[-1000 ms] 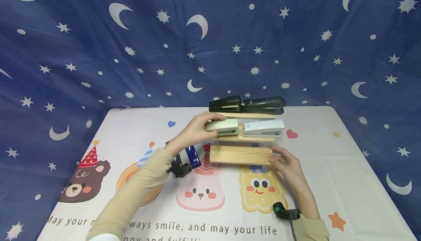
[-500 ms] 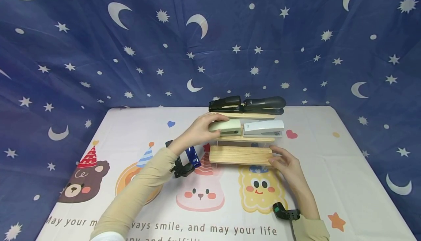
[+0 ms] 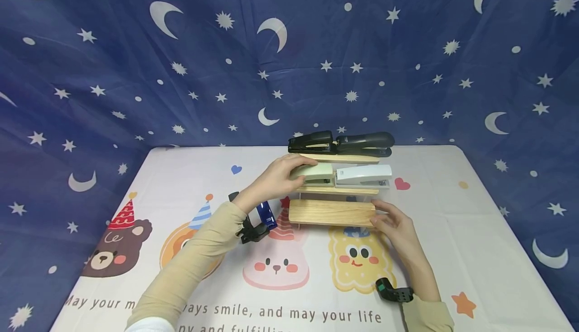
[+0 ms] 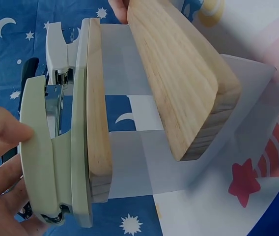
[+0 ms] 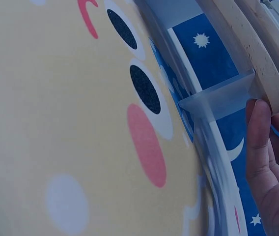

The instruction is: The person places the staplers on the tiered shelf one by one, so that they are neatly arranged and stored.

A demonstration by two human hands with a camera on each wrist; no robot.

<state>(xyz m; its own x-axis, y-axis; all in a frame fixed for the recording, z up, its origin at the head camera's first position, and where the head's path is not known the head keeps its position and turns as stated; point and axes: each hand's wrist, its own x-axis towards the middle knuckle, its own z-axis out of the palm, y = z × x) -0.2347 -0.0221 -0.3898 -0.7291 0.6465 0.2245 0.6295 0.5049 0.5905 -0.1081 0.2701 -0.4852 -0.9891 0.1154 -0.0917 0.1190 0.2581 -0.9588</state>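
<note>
My left hand holds a pale green stapler at its left end, fingers over the top and thumb at the front. This stapler sits on the left part of the middle shelf of a wooden step rack, its front end close against a white stapler. In the left wrist view the green stapler's base lies along the shelf board. Down at the lowest shelf, my right hand pinches the right end of the board between thumb and fingers.
Two black staplers lie end to end on the top shelf. A dark blue object, partly hidden by the left wrist gear, lies on the tablecloth left of the rack. Translucent panels support the boards. A starry blue curtain hangs behind.
My left hand has slid the green stapler a little to the right along the middle shelf, closing the gap to the white stapler. The right hand has stayed on the lowest board.
</note>
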